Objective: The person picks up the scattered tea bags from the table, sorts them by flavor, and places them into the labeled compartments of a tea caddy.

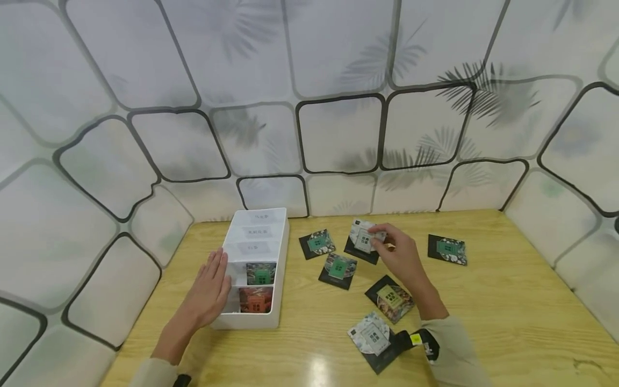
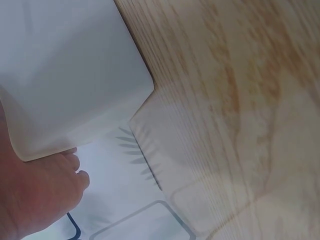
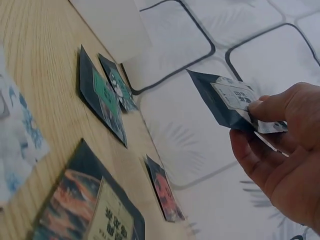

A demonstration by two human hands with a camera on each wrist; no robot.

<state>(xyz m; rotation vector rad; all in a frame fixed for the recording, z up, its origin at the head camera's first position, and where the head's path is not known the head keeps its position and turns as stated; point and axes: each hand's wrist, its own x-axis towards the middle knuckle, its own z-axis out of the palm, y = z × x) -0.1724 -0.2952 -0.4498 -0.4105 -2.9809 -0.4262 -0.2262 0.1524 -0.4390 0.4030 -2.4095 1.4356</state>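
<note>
My right hand point(image 1: 398, 252) pinches a tea sachet point(image 1: 362, 241) with a white label and a black lower part. In the right wrist view this sachet point(image 3: 227, 100) is held up off the table between thumb and fingers. At the left, my left hand point(image 1: 208, 287) lies with straight fingers along the left side of a white divided box point(image 1: 283, 269). A green-labelled sachet point(image 1: 261, 274) stands in one of its compartments, and a red sachet point(image 1: 255, 300) in the front one. The left wrist view shows my left hand point(image 2: 45, 192) against the box wall point(image 2: 75, 65).
Green-labelled sachets point(image 1: 338, 270) lie between box and right hand, and another point(image 1: 447, 249) farther right. Nearer me are a yellow-labelled sachet point(image 1: 389, 299) and a white-labelled one point(image 1: 372, 339). The right wrist view shows a red-labelled sachet point(image 3: 165, 192). Patterned fabric point(image 1: 338, 134) closes off the back.
</note>
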